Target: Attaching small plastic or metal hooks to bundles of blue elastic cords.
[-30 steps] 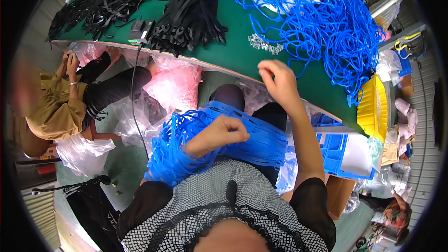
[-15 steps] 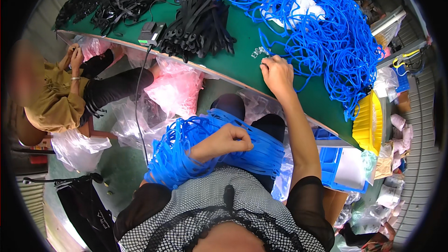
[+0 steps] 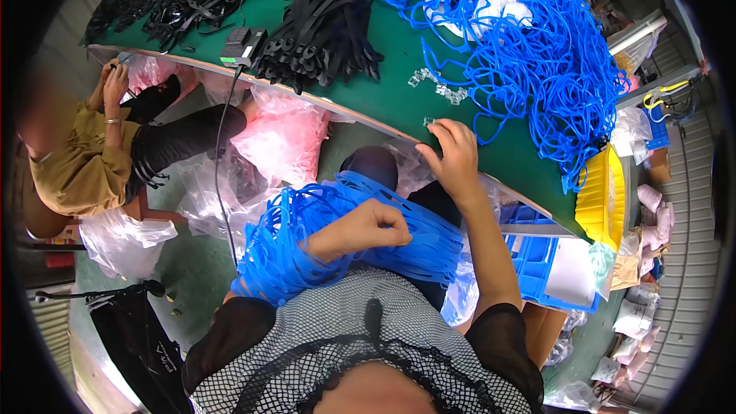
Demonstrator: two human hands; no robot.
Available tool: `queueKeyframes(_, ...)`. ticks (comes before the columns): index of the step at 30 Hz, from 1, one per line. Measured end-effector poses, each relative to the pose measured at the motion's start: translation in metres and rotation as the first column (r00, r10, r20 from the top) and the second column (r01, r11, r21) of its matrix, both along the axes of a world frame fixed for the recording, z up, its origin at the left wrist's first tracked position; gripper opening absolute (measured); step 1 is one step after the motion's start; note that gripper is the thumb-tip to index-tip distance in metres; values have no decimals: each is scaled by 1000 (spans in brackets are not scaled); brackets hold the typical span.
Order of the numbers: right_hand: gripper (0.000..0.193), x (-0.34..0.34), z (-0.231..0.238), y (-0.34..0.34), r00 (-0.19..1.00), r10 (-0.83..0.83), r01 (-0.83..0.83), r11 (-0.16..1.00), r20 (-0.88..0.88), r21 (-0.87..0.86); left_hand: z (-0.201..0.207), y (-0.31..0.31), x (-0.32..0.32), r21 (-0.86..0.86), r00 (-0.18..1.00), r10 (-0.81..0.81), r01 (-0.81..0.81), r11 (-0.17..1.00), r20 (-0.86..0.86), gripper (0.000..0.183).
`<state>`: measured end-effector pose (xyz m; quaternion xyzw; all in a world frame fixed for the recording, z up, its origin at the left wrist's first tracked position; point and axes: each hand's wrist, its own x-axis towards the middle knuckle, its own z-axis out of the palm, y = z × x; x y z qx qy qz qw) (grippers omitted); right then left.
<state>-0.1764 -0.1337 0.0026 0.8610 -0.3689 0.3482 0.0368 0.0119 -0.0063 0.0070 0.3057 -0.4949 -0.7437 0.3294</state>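
Observation:
A thick bundle of flat blue plastic straps point(image 3: 268, 241) is looped round my left forearm and spreads across my lap. My left hand point(image 3: 372, 228) is closed above it, fingers curled in; whatever they hold is hidden. At the front edge of the green table point(image 3: 395, 100), my right hand point(image 3: 458, 159) has its thumb apart from its fingers. A small clear plastic piece point(image 3: 428, 121) lies at the index fingertip. Farther in on the tabletop are several more clear plastic pieces point(image 3: 451, 94), between my right hand and a big tangled heap of blue cords point(image 3: 537, 69).
Black straps point(image 3: 314, 38) lie in a bunch beside a black box-shaped device point(image 3: 242, 46) with a hanging cable. A yellow bin point(image 3: 600, 199) and blue trays point(image 3: 537, 268) stand at the right. Another person point(image 3: 92, 153) sits at the left, near pink-filled bags point(image 3: 284, 138).
My right hand has drawn back from the clear pieces toward the table edge, with one piece now at its fingertip. The left hand stays curled over the straps.

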Motion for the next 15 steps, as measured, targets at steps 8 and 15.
queueKeyframes(8, 18, -11, 0, -3, 987, 61, -78, 990, 146, 119, 1, 2, -1, 11, 1000, -12, 12, 1000, -4, 11)
queueKeyframes(15, 14, -13, -1, 6, 992, 47, -61, 990, 116, 124, 4, 1, -1, -7, 1000, -14, 14, 1000, -7, 11)
